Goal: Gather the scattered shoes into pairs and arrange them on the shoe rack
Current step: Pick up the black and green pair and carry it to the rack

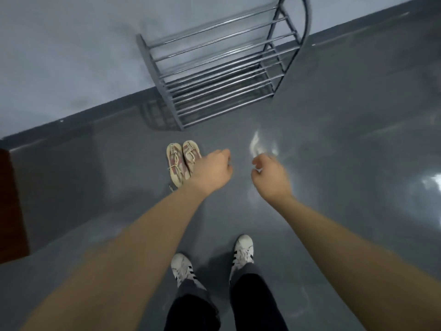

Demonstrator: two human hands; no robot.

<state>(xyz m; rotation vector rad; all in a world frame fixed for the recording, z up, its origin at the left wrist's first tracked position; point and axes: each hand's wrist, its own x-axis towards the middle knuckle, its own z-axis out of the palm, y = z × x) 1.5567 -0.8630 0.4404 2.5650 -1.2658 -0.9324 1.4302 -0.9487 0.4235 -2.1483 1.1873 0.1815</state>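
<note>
A grey metal shoe rack (222,68) with chrome cross-bars is seen standing against the pale wall (71,56); several tiers of bars are visible, and no shoes are seen on any of them. In front of the rack's left end, on the glossy grey floor (346,163), one pair of beige and pink lace-up sneakers (180,163) is set side by side, the two shoes touching, toes pointed toward the rack. Two shoes are counted there.

Both bare arms are stretched toward the rack. The left hand (212,172) is held over the right-hand sneaker of the pair, partly covering it, with fingers curled under; nothing is seen in its grasp. The right hand (269,174), blurred, is held well right of the sneakers, fingers loosely curled and empty.

Nearer than the hands, farthest from the rack, two white sneakers with black stripes (242,252) are worn on the person's feet, below dark trousers (253,299). A reddish-brown wooden surface (12,206) is seen far left of the rack.
</note>
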